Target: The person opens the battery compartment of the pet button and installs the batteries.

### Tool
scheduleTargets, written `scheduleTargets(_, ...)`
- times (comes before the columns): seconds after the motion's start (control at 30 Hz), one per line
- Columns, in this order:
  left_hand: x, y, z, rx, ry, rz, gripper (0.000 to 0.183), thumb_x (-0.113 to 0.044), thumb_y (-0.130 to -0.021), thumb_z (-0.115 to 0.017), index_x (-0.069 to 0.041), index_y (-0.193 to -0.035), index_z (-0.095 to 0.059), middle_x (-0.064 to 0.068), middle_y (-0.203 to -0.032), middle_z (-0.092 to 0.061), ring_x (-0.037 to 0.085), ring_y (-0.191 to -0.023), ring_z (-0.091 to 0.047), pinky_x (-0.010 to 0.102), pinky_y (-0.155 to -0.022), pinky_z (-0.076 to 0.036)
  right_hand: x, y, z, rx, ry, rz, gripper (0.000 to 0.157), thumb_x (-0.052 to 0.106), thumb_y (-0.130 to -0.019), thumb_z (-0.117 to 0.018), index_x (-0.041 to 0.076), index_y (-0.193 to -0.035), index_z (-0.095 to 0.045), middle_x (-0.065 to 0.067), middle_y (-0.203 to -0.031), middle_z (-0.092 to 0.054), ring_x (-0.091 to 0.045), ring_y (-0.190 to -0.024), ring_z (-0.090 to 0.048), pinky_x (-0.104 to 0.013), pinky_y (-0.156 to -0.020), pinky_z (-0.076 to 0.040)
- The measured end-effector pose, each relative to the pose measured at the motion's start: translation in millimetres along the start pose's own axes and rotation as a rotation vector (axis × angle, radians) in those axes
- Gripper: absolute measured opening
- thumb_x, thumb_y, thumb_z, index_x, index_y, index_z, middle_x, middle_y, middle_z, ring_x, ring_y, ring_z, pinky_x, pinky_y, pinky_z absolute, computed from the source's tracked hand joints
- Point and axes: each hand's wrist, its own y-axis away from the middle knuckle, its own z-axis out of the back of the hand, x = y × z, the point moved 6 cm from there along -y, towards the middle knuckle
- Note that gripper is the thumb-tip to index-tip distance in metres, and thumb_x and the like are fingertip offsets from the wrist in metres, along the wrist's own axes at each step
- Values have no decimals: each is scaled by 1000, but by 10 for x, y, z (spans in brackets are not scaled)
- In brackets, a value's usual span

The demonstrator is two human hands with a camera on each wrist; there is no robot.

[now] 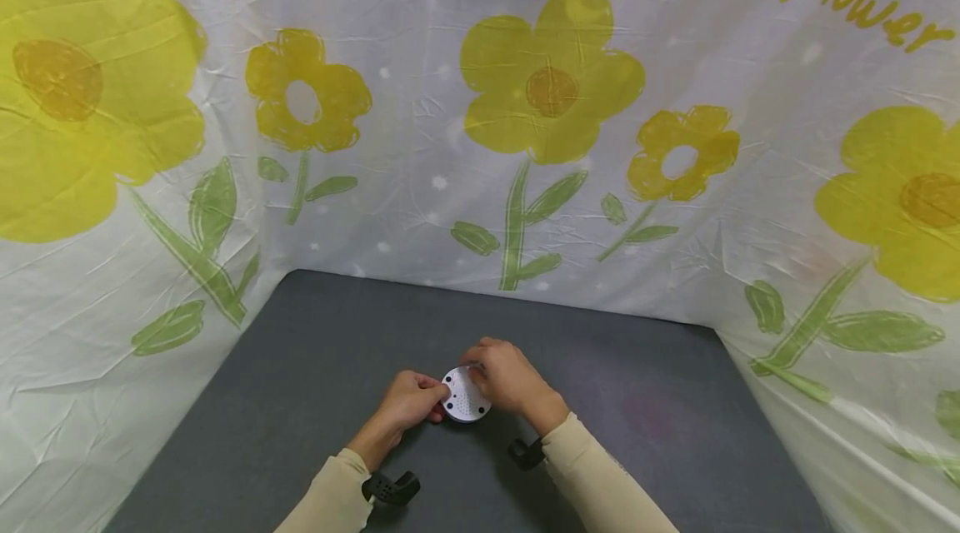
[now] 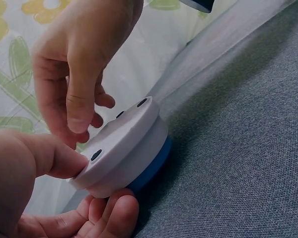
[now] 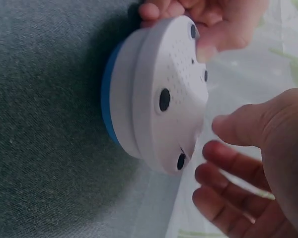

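A round white device (image 1: pixel 467 406) with a blue band at its lower side stands over the dark table, its perforated face turned up. Black round pads (image 3: pixel 164 99) and many small holes mark that face. My left hand (image 1: pixel 411 400) pinches the device's edge, thumb on the upper face and fingers beneath the rim, as the left wrist view shows. Just off the opposite side hovers my right hand (image 1: pixel 513 379), fingers loosely bent and apart from the device in the right wrist view. Close to these fingers, a small notch or flap shows in the face; its exact form is unclear.
A dark grey tabletop (image 1: pixel 337 333) lies under both hands. White cloth (image 1: pixel 405 183) printed with yellow flowers hangs along its back and sides. Black bands with camera mounts (image 1: pixel 393 487) sit at both wrists, over beige sleeves.
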Motion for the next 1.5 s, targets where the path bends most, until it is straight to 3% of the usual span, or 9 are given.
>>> scheduleTargets(0.1,5,-1,-2,-1,-3,2,20,-11,-90,-71,6,-100,-77,9,-80,-74,12,-62,-68,26,-61,-59,-108,8,-5,-14,-70,-98,14,9,-100,-74,7,-110,-84,-7,-103,-80,-22,-94,-76,-37,-78,-63)
scheduleTargets(0.23,4,-1,-4,5,-8,6,21,-12,-91,-71,5,-101,-78,8,-81,-74,12,-62,-68,26,-62,-58,-259,34,-93,28,-197,-251,16,18,-103,-72,9,-107,-85,-5,-99,-82,-19,-89,-75,-31,-71,-59)
scheduleTargets(0.37,0,-11,-4,15,-8,5,21,-13,-92,-71,5,-102,-78,8,-82,-74,13,-64,-68,26,-63,-58,-330,57,-205,66,-282,-326,19,21,-104,-71,8,-106,-85,-6,-99,-83,-15,-83,-72,-26,-66,-57)
scheduleTargets(0.7,-13,0,12,-1,-1,4,18,-10,-92,-72,5,-100,-78,8,-79,-74,12,-62,-68,26,-61,-58,-317,71,-260,-15,-318,-354,17,19,-100,-74,8,-100,-86,-6,-95,-83,-11,-79,-70,-24,-62,-56)
scheduleTargets(1.0,-14,9,-10,-1,-1,0,18,-9,-90,-71,6,-98,-78,8,-78,-74,12,-61,-67,26,-59,-57,-336,123,-288,-18,-323,-357,19,21,-103,-71,9,-103,-86,-6,-99,-83,-13,-83,-73,-25,-65,-57)
scheduleTargets(1.13,19,9,-39,3,-7,14,20,-10,-90,-71,6,-101,-78,8,-80,-75,13,-62,-68,26,-61,-59,-398,239,-241,-34,-308,-359,19,22,-104,-70,11,-106,-85,-2,-99,-82,-11,-85,-71,-26,-69,-56)
scheduleTargets(1.3,37,6,-46,4,-5,9,22,-10,-91,-71,7,-104,-77,9,-81,-75,13,-63,-69,27,-62,-60,-529,467,-169,-39,-362,-426,20,25,-107,-68,12,-109,-84,3,-89,-78,-6,-73,-65,-27,-65,-54)
scheduleTargets(1.5,-19,-8,-18,-8,-1,5,23,-9,-91,-72,9,-104,-78,10,-82,-76,14,-63,-69,28,-62,-60,-577,655,-146,-20,-451,-449,22,26,-107,-68,12,-97,-81,5,-74,-71,-6,-64,-63,-25,-57,-50)
